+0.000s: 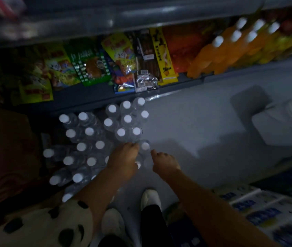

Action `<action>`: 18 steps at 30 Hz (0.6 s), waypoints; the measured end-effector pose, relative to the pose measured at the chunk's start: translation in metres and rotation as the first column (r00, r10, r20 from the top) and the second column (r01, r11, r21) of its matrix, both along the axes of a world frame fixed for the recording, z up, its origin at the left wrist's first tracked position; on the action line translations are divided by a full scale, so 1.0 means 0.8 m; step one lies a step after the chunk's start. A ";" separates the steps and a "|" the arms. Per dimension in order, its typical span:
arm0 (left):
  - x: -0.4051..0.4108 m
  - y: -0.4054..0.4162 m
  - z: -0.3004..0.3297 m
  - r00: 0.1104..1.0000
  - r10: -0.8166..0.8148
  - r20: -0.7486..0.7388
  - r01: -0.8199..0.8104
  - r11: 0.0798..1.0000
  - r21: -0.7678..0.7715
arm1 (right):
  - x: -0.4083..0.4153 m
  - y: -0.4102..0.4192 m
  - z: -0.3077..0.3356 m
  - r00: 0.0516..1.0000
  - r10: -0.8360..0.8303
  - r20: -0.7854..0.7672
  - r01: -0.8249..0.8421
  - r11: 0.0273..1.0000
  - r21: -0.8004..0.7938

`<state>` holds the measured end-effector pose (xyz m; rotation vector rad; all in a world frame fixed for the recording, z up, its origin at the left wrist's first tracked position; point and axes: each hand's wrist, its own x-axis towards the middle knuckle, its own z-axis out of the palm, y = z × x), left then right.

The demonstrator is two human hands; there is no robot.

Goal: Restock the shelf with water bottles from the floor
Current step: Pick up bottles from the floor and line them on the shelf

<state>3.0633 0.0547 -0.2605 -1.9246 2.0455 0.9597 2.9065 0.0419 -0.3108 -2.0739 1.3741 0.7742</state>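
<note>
seen from above in dim light: water bottles (pixel 104 132) with white caps, clustered upright on the grey floor (pixel 186 125) just in front of the shelf (pixel 88 97). left hand (pixel 122 162) lowered over the near edge of the cluster, fingers bent down over the caps, grip hidden, cannot tell if pinching. right hand (pixel 165 164) just right of the cluster, fingers curled, thumb toward one white-capped bottle (pixel 145 146); contact unclear. on the shelf behind the cluster, snack packets (pixel 88 68) and orange drink bottles (pixel 222 52). nearer than the cluster, white shoes (pixel 149 196)
</note>
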 end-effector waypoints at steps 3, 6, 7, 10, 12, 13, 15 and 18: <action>-0.004 -0.012 0.085 0.999 -0.024 -0.040 0.024 1.000 -0.003 | -0.007 -0.024 0.120 0.998 0.015 0.053 -0.017 0.999 0.043; -0.004 -0.027 0.196 0.994 -0.057 -0.091 0.057 0.998 -0.009 | -0.013 -0.052 0.272 0.994 0.066 0.089 -0.068 0.997 0.021; -0.003 -0.032 0.237 0.992 -0.061 -0.113 0.061 0.998 -0.005 | -0.014 -0.061 0.326 0.991 0.078 0.108 -0.079 0.997 0.004; 0.004 -0.048 0.369 0.977 -0.077 -0.198 0.068 0.996 -0.051 | -0.015 -0.085 0.494 0.974 0.128 0.186 -0.111 0.989 -0.101; 0.011 -0.058 0.458 0.962 -0.095 -0.255 0.065 0.990 -0.125 | -0.016 -0.095 0.601 0.954 0.182 0.238 -0.136 0.971 -0.198; 0.015 -0.061 0.501 0.956 -0.104 -0.276 0.062 0.986 -0.158 | -0.016 -0.099 0.651 0.940 0.210 0.270 -0.142 0.958 -0.248; 0.023 -0.064 0.578 0.929 -0.117 -0.351 0.046 0.978 -0.204 | -0.015 -0.104 0.748 0.908 0.266 0.325 -0.144 0.924 -0.355; 0.033 -0.066 0.672 0.861 -0.129 -0.492 0.005 0.969 -0.246 | -0.005 -0.105 0.880 0.872 0.339 0.353 -0.124 0.851 -0.511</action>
